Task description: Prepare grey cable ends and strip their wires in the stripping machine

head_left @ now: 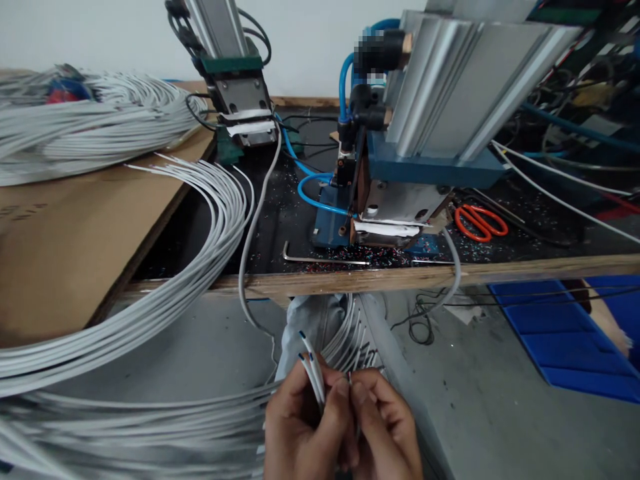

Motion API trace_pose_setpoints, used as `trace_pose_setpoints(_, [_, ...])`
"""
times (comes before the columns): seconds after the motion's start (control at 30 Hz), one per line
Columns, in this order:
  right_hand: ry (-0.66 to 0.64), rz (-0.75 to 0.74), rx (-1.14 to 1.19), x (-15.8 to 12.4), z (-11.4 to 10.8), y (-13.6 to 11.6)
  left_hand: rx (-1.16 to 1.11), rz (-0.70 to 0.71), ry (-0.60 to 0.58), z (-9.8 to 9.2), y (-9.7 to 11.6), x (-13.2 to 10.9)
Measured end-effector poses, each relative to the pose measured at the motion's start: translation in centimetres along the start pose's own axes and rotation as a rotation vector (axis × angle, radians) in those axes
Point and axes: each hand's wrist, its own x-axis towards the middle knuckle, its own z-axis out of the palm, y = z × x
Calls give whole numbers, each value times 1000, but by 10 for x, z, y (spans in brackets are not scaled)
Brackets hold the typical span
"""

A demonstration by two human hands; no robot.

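My left hand (300, 427) is closed round a few thin white cables (316, 377), whose blue-tipped ends stick up between thumb and fingers. Right beside it, my right hand (385, 423) pinches the end of a white cable between thumb and forefinger, with both thumbs nearly touching. The fingertips hide most of that end. Behind the hands, more white cables (343, 340) with stripped or coloured ends lie across my lap. A long bundle of white cables (220, 227) curves from the left and overhangs the bench edge.
Facing me on the black bench (265, 233) stands a pneumatic press (400, 193); a second press (243, 100) is farther left. An Allen key (325, 261) and orange-handled scissors (481, 223) lie among wire scraps. Coiled cables (125, 113) rest on cardboard (90, 233). A blue bin (555, 340) is at right.
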Motion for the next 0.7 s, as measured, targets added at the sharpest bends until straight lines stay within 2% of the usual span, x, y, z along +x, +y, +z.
trace_pose_setpoints(0.43, [-40,19,1,5,-9,-2,56,-46,-166,-8,-4,6])
trace_pose_setpoints(0.6, [-63,19,-54,7,-11,-4,32,-47,-165,-6,-5,7])
trace_pose_setpoints(0.7, [-137,-23,-156,10,-17,-11,30,-19,-167,-6,-1,10])
